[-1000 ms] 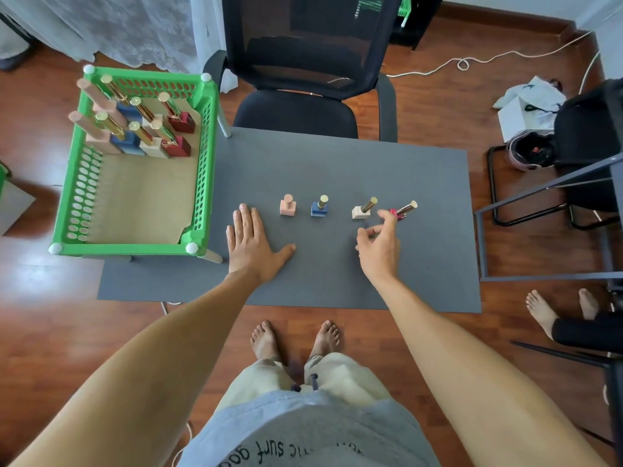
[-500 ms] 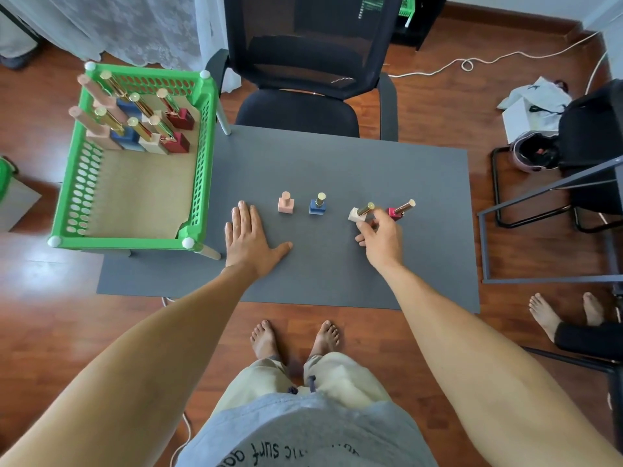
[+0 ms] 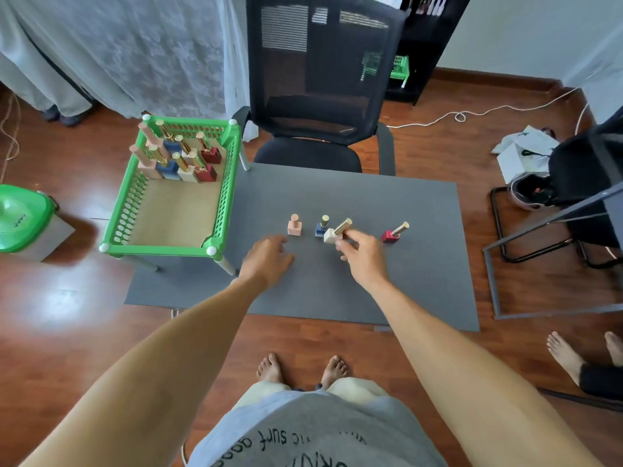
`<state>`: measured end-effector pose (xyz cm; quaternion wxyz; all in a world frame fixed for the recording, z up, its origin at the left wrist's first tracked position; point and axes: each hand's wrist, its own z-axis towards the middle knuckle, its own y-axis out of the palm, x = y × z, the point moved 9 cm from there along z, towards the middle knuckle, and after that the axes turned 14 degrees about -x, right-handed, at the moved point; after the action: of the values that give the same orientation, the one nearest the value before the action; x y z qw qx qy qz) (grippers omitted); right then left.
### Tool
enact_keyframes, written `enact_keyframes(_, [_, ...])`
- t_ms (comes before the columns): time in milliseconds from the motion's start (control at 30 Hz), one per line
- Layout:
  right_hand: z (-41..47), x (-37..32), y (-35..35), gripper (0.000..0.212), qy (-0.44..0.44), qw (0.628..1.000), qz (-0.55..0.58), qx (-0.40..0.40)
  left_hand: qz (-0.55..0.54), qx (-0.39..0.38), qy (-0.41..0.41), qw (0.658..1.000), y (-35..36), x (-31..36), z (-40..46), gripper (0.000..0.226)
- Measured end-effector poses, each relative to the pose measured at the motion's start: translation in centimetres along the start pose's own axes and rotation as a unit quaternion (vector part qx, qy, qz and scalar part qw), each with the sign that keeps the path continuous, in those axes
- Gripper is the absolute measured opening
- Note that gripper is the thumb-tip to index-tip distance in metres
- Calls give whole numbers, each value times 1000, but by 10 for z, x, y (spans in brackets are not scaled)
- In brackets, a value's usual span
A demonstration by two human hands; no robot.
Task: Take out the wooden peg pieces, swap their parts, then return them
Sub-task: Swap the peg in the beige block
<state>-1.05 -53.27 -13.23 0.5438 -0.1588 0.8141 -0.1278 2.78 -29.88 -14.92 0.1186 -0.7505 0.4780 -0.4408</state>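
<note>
On the grey table (image 3: 387,203) stand a pink peg piece (image 3: 294,225), a blue-based piece with a gold peg (image 3: 322,226) and a red-based piece with a gold peg (image 3: 393,232). My right hand (image 3: 362,256) pinches a cream-based piece with a gold peg (image 3: 337,231) and holds it tilted just above the table, close to the blue one. My left hand (image 3: 268,259) hovers low over the table in front of the pink piece, fingers loosely curled, holding nothing. Several more peg pieces (image 3: 178,156) stand at the far end of the green basket (image 3: 222,203).
The basket stands on legs at the table's left edge. A black office chair (image 3: 320,106) faces the table's far side. A green lidded bin (image 3: 20,217) is on the floor at left. A metal frame (image 3: 539,244) and another person's feet (image 3: 583,352) are at right.
My right hand took hold of the cream-based piece, lifted it and carried it left towards the blue one. My left hand rose from lying flat on the table and curled loosely.
</note>
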Motion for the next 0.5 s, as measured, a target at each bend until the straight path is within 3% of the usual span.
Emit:
enact_keyframes(267, [-8,-40,26,16,-68,997,-17,-46,-28,41,118,992,-18,48,-30,32])
enact_keyframes(500, [-19,-53,29,19,-83,994,-5,-74,-32,51,157,986,-21,59,-43,18])
